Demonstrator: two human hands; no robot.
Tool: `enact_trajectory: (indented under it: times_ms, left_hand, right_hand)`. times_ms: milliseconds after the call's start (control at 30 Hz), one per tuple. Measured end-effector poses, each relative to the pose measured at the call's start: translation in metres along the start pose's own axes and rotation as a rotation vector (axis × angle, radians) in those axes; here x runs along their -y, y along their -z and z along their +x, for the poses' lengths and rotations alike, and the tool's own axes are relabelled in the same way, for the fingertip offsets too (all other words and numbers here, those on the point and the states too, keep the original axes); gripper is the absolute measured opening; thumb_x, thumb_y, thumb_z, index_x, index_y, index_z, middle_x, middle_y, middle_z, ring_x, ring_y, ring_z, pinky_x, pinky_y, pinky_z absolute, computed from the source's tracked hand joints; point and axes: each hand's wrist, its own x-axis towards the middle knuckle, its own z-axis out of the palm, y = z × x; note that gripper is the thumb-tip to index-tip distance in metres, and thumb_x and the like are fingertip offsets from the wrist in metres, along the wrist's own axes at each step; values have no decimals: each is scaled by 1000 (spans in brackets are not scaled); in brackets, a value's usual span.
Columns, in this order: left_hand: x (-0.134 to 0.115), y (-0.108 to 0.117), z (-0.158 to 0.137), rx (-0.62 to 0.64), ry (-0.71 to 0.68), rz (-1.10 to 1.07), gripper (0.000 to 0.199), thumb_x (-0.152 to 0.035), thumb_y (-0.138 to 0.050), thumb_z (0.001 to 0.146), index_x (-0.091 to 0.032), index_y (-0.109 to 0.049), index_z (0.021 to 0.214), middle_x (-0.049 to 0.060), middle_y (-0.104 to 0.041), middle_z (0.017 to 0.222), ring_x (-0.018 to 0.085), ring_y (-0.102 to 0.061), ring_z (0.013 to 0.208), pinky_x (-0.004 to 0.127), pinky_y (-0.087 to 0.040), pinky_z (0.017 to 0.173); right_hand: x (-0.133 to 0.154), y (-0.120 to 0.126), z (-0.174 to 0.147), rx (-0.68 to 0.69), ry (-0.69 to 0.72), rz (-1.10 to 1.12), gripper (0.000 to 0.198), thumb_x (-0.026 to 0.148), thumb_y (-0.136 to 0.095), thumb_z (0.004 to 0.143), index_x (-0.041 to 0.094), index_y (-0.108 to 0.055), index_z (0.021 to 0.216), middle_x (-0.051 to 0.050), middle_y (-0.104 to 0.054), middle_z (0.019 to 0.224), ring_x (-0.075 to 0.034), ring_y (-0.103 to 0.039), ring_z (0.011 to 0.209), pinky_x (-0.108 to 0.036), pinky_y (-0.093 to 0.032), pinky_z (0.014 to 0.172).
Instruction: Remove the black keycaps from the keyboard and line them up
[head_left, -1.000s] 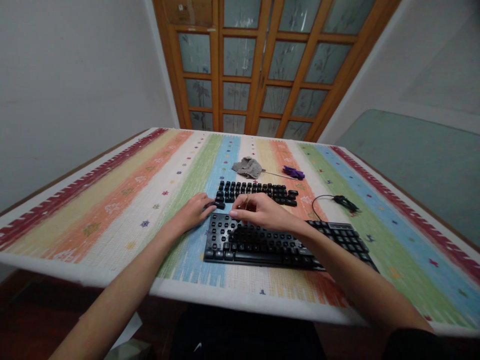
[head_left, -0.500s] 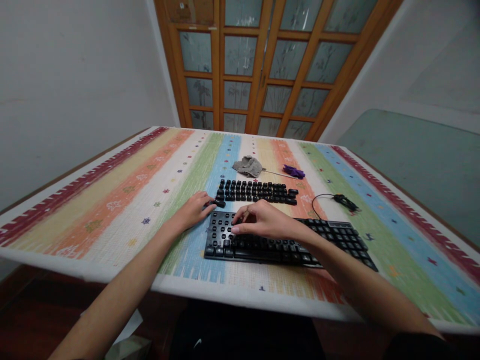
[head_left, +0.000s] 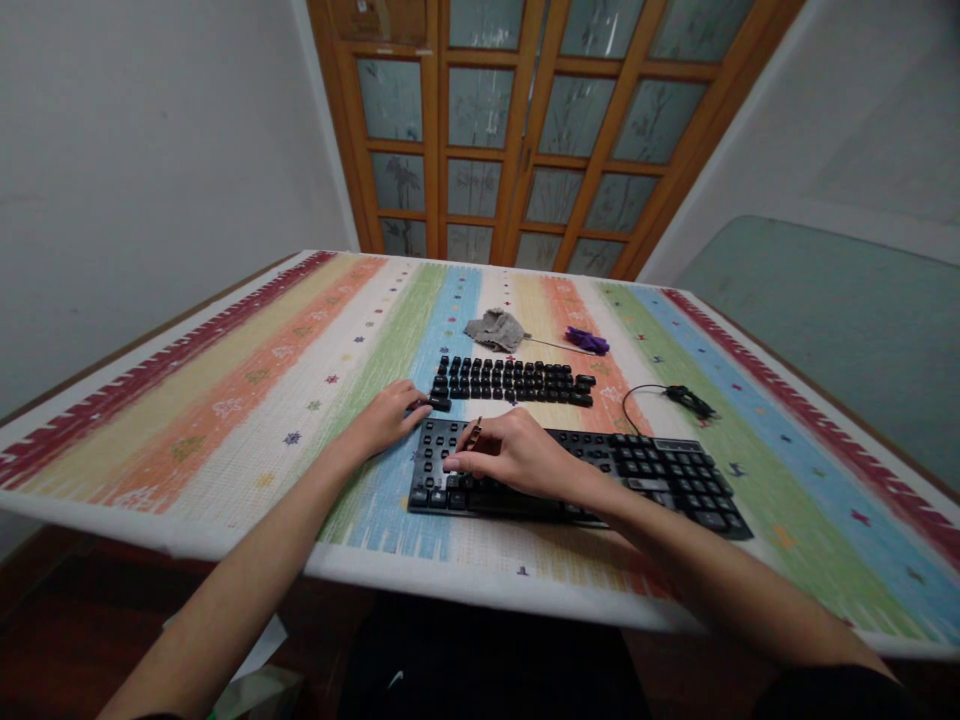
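A black keyboard (head_left: 517, 502) lies near the table's front edge, many of its switches bare at the left and upper part, with keycaps on its front row and right block. Beyond it, loose black keycaps (head_left: 510, 381) are laid out in rows. My left hand (head_left: 386, 418) rests on the cloth with thumb and index finger closed at the left end of a long keycap (head_left: 439, 405) in the nearest row. My right hand (head_left: 517, 455) is over the keyboard's left part, thumb and fingers pinched low among the bare switches. What lies between these fingertips is hidden.
Behind the keycaps lie a grey cloth (head_left: 495, 330) and a purple bundle (head_left: 586, 341), with a thin rod between them. The keyboard's coiled cable (head_left: 690, 402) lies at the right. A striped tablecloth (head_left: 247, 405) covers the table.
My right hand has shifted slightly left over the keyboard, its fingertips drawn closer together and lower. My left hand stays at the long keycap.
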Motion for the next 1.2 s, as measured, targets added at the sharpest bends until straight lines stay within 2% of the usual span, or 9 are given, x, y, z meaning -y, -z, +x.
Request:
enact_trajectory:
  times_ms: [133, 433, 600, 700, 833, 933, 1100, 1200]
  left_hand:
    - [0, -1, -1, -6, -2, -5, 21, -29, -51, 94, -16, -67, 92, 7, -60, 86, 22, -58, 86, 37, -47, 83]
    - [-3, 6, -5, -48, 26, -9, 21, -30, -51, 94, -15, -66, 95, 7, -62, 86, 21, -59, 86, 38, -48, 84]
    - [-27, 20, -18, -186, 13, -124, 21, -31, -50, 96, -16, -66, 96, 6, -65, 89, 19, -61, 86, 37, -50, 84]
    - [-50, 23, -32, -164, -18, -205, 19, -29, -50, 97, -18, -65, 98, 5, -67, 94, 19, -62, 91, 36, -50, 87]
    - [-76, 21, -54, -164, -12, -256, 20, -27, -48, 98, -19, -65, 105, 5, -67, 100, 19, -61, 97, 38, -49, 91]
    - [-88, 14, -68, -190, 21, -282, 21, -24, -47, 98, -21, -64, 109, 6, -67, 107, 21, -60, 105, 39, -49, 96]
    - [-95, -4, -83, -232, 58, -298, 26, -21, -47, 97, -21, -59, 120, 9, -61, 125, 23, -54, 121, 45, -44, 107]
    - [-95, -12, -86, -213, 90, -300, 28, -21, -47, 96, -21, -57, 122, 10, -59, 128, 25, -53, 123, 47, -43, 108]
  right_hand:
    - [3, -4, -5, -33, 51, -50, 32, 41, -67, 88, 11, -74, 80, 1, -62, 56, -8, -52, 50, -21, -35, 52]
    - [-7, -12, -16, -140, 68, 9, 28, 39, -68, 88, 12, -74, 81, -4, -72, 68, -11, -62, 56, -21, -44, 57]
    - [-13, -16, -23, -193, 128, 14, 27, 40, -68, 87, 14, -74, 80, -4, -74, 72, -12, -66, 59, -21, -48, 58]
    - [-14, -18, -25, -205, 129, 24, 28, 41, -68, 87, 14, -74, 80, -5, -75, 73, -13, -66, 58, -22, -48, 58]
    - [-12, -21, -23, -187, 138, 38, 30, 42, -65, 89, 14, -73, 81, -4, -73, 71, -12, -65, 58, -22, -48, 60]
    - [-9, -22, -17, -153, 122, -43, 32, 43, -61, 92, 13, -71, 85, -4, -71, 70, -13, -63, 59, -23, -45, 60]
    - [-5, -22, 1, -27, 102, -259, 35, 42, -53, 97, 12, -65, 84, -7, -69, 76, -15, -60, 65, -26, -40, 62]
    - [-2, -22, 11, 26, 128, -290, 31, 41, -54, 97, 14, -62, 83, -6, -66, 73, -15, -56, 63, -26, -36, 59]
